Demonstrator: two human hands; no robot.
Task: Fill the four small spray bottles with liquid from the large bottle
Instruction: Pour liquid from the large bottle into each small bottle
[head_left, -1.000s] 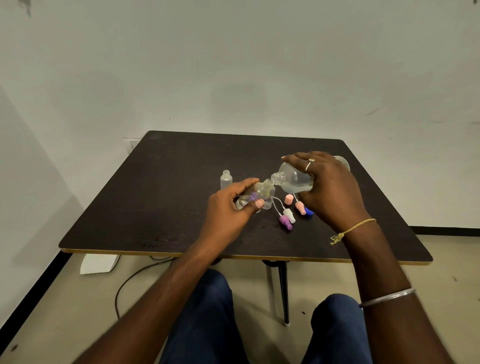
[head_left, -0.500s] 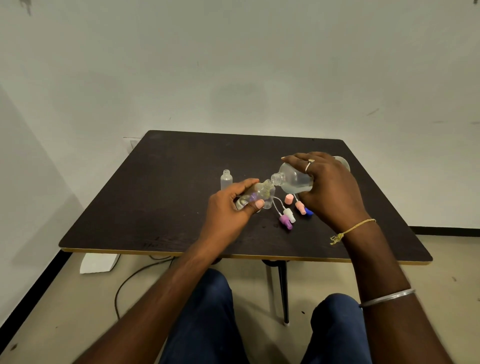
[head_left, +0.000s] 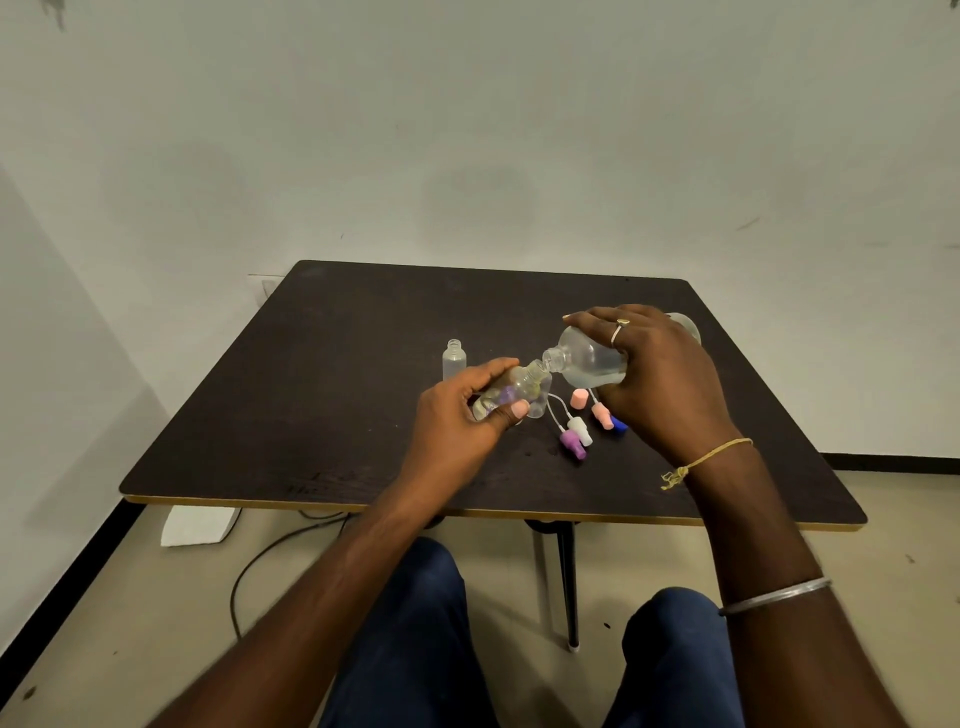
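Note:
My right hand (head_left: 660, 379) grips the large clear bottle (head_left: 587, 361), tipped on its side with its mouth pointing left and clear liquid in its lower half. Its neck meets the mouth of a small clear spray bottle (head_left: 524, 387), which my left hand (head_left: 457, 421) holds tilted above the dark table (head_left: 332, 405). Another small bottle (head_left: 540, 405) stands partly hidden right behind the held one. An uncapped small bottle (head_left: 454, 358) stands upright to the left, apart from my hands.
Loose spray tops lie on the table below the large bottle: a purple one (head_left: 572, 444), a white one (head_left: 580, 430), a pink cap (head_left: 578, 399), a pink top (head_left: 601, 415) and a blue one (head_left: 618, 425). A cable (head_left: 260, 566) runs across the floor.

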